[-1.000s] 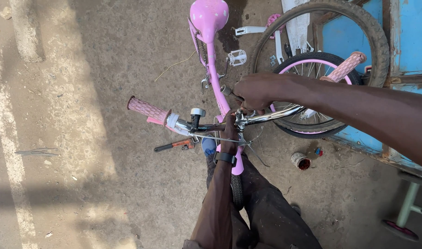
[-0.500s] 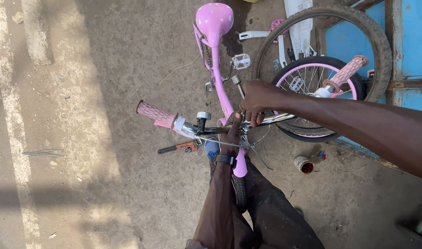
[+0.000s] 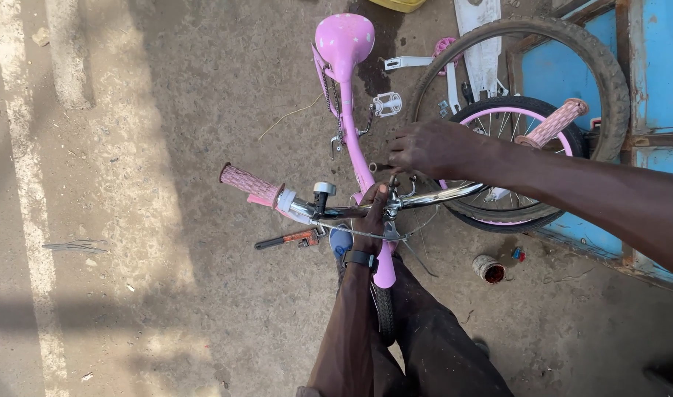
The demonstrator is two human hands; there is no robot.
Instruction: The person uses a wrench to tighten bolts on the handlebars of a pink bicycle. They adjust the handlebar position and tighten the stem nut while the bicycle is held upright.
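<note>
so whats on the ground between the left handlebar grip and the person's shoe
An orange-handled pipe wrench lies there in the head view, below the left grip and beside the blue shoe.

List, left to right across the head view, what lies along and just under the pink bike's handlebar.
Pink ribbed left handlebar grip → orange-handled pipe wrench on the ground → left hand at the stem → right hand → small rusty red-stained tin → pink right grip.
</note>
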